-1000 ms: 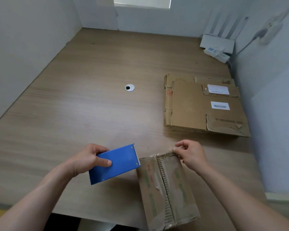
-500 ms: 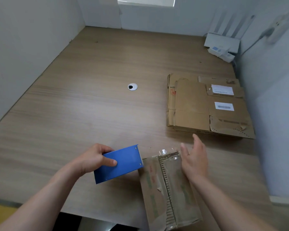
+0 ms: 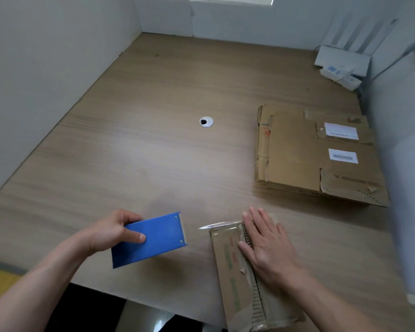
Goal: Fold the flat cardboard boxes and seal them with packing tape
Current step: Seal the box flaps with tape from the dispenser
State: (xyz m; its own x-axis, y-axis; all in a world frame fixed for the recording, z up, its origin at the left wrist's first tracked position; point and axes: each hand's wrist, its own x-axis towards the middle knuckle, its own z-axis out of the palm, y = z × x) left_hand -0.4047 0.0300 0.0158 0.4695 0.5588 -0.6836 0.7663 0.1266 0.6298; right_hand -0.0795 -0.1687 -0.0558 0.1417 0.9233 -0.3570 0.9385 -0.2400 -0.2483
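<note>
A small folded cardboard box (image 3: 233,267), wrapped in clear tape, lies at the near edge of the wooden table (image 3: 153,152). My right hand (image 3: 266,245) presses flat on its top, fingers straight. A loose end of clear tape (image 3: 213,225) sticks out from the box's far left corner. My left hand (image 3: 113,232) grips a blue tape dispenser (image 3: 151,238), held just left of the box and apart from it. A stack of flat cardboard boxes (image 3: 295,154) with white labels lies at the right.
A round cable grommet (image 3: 206,121) sits in the table's middle. A white router (image 3: 343,61) and a power strip (image 3: 340,76) stand in the far right corner. White walls close in on the left, back and right.
My right hand let go of the tape at the box's far end, opened, and laid flat on the box top. The blue dispenser moved left, away from the box.
</note>
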